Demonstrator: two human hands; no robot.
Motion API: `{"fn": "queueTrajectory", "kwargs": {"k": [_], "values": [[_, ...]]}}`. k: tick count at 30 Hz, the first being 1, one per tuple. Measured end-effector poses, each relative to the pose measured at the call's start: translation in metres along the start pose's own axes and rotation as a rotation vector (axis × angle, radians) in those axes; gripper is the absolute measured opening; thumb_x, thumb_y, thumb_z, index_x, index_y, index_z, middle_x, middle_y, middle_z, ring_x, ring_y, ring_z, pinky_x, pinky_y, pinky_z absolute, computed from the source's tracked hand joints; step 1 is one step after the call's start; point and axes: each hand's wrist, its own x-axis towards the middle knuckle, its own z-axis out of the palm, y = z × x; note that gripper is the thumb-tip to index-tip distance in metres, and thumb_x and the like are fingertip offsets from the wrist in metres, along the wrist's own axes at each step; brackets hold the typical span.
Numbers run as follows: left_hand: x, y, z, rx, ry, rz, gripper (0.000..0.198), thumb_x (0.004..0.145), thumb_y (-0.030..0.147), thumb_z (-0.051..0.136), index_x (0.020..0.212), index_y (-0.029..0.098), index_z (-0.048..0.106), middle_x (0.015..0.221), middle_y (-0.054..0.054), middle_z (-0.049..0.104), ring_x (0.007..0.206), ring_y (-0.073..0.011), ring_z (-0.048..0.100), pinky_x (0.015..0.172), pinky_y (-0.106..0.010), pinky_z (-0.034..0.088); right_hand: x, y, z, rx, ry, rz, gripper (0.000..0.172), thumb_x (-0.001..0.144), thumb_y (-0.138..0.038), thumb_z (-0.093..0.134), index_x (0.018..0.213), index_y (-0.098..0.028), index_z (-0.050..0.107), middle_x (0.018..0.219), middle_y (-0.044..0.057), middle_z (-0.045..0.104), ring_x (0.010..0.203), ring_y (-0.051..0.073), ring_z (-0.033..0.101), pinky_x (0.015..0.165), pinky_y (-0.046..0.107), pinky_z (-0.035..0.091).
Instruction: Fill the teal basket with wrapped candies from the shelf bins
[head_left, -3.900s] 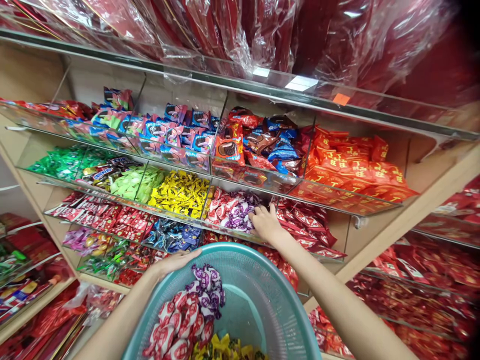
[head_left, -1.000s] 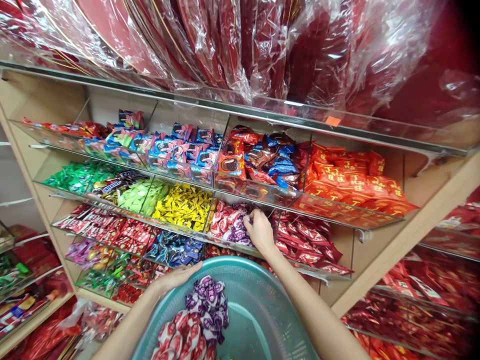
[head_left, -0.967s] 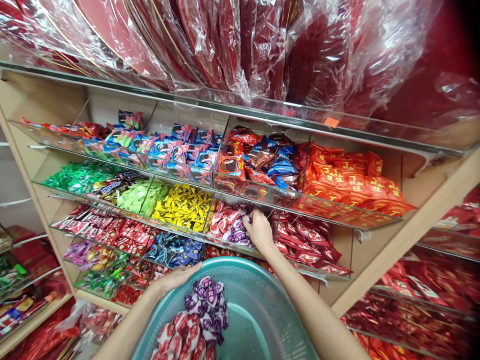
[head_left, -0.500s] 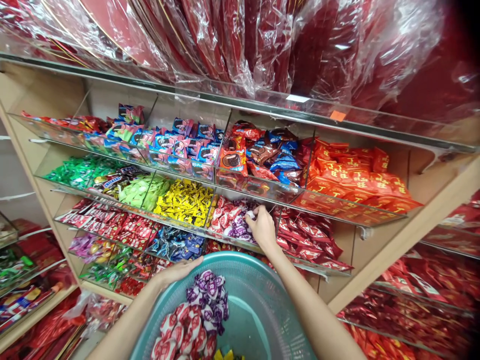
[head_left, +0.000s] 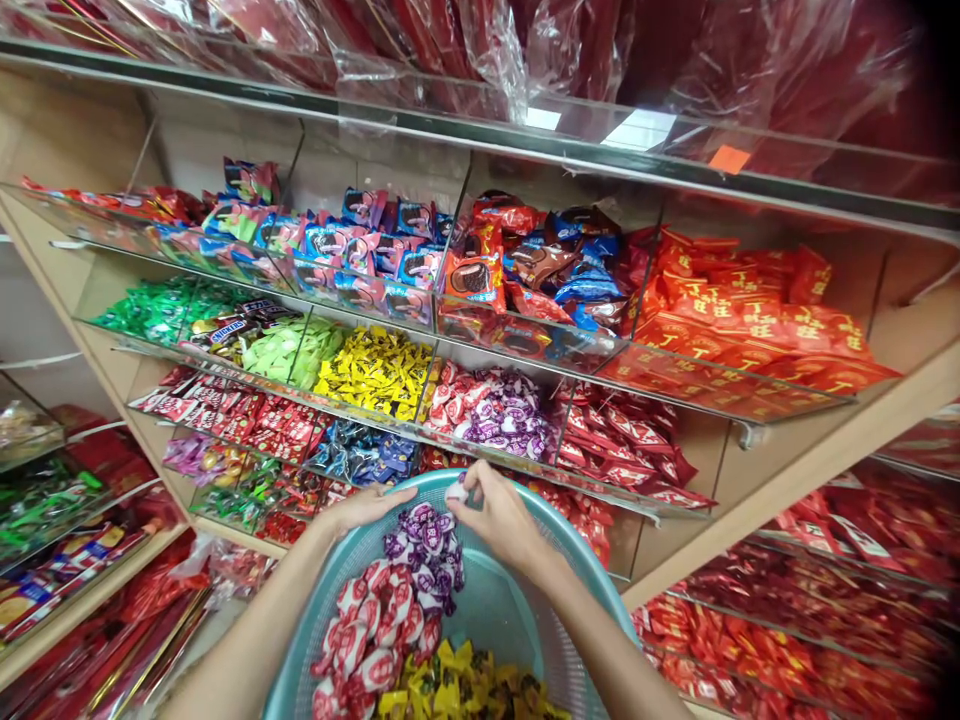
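Observation:
My left hand grips the far left rim of a teal plastic basket. Above the basket's far side, my right hand pinches a wrapped candy between thumb and fingers. Inside the basket lie purple-and-white candies below that hand, red-and-white candies on the left and yellow-wrapped candies nearest me. Beyond the rim, a shelf compartment holds more purple-and-white candies beside red-and-white ones.
Clear shelf fronts run across just beyond the basket. Yellow candies, blue snack packs and orange-red packets fill other compartments. A wooden side panel slants at the right. Plastic-wrapped red items are above.
My right hand has moved from the shelf compartment back over the basket with a candy. The view has shifted, and more yellow candies show in the basket. My left hand stays on the rim.

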Motion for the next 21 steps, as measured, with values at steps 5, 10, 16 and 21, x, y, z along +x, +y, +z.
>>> {"fn": "queueTrajectory", "kwargs": {"k": [5, 10, 16, 21], "values": [[0.005, -0.007, 0.001, -0.014, 0.036, 0.016, 0.064, 0.053, 0.063, 0.058, 0.092, 0.012, 0.063, 0.068, -0.003, 0.064, 0.055, -0.0145, 0.054, 0.050, -0.024, 0.040, -0.015, 0.034, 0.021, -0.073, -0.330, 0.134, 0.022, 0.067, -0.029, 0.060, 0.079, -0.021, 0.044, 0.064, -0.005, 0.047, 0.059, 0.010, 0.042, 0.051, 0.020, 0.024], [0.007, -0.011, 0.001, 0.035, 0.067, 0.035, 0.062, 0.052, 0.064, 0.057, 0.087, 0.012, 0.063, 0.060, 0.000, 0.061, 0.050, -0.0127, 0.050, 0.046, -0.023, 0.036, -0.023, 0.052, 0.042, -0.014, -0.366, 0.190, 0.023, 0.066, -0.030, 0.060, 0.077, -0.020, 0.043, 0.061, -0.006, 0.047, 0.056, 0.009, 0.041, 0.050, 0.019, 0.024], [0.005, -0.008, 0.002, 0.038, 0.069, 0.033, 0.061, 0.053, 0.064, 0.057, 0.085, 0.013, 0.062, 0.057, 0.001, 0.059, 0.046, -0.0113, 0.047, 0.044, -0.022, 0.033, -0.026, 0.056, 0.060, 0.011, -0.292, 0.217, 0.025, 0.066, -0.031, 0.061, 0.076, -0.020, 0.041, 0.060, -0.006, 0.045, 0.056, 0.009, 0.041, 0.050, 0.019, 0.024], [0.003, -0.006, 0.004, 0.022, 0.064, 0.008, 0.060, 0.054, 0.063, 0.057, 0.087, 0.013, 0.062, 0.059, 0.000, 0.060, 0.046, -0.0113, 0.048, 0.044, -0.022, 0.034, -0.027, 0.057, 0.058, 0.041, -0.326, 0.228, 0.027, 0.063, -0.031, 0.063, 0.076, -0.020, 0.040, 0.060, -0.006, 0.045, 0.057, 0.010, 0.041, 0.050, 0.019, 0.025]]}}
